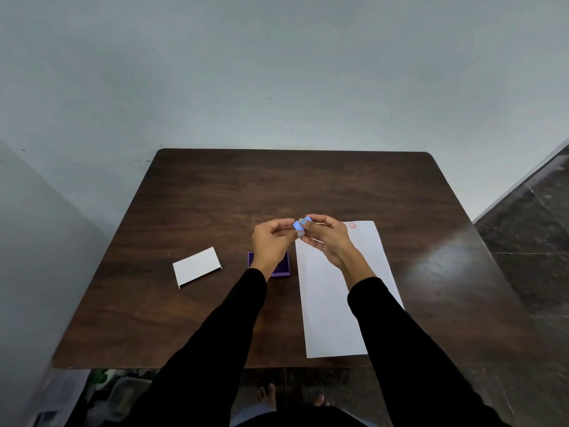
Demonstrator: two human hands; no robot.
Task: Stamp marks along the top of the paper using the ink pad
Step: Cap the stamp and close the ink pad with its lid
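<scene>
Now both hands, left hand (271, 238) and right hand (326, 238), pinch a small blue stamp (300, 225) between them. Each grip is closed on it (plastic, roundish). Smooth white paper (332, 303) lies on the dark wood tabletop (215, 195).

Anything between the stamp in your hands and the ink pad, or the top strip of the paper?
The stamp is pinched by both hands, left hand and right hand. The left wrist hangs over the ink pad, hiding part of it. The paper top edge lies under the right hand, beside one red mark.

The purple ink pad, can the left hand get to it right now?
Probably yes, but not at once. The ink pad lies open just under the left hand, nothing covering it, but both hands hold the small blue stamp, the right hand too.
</scene>
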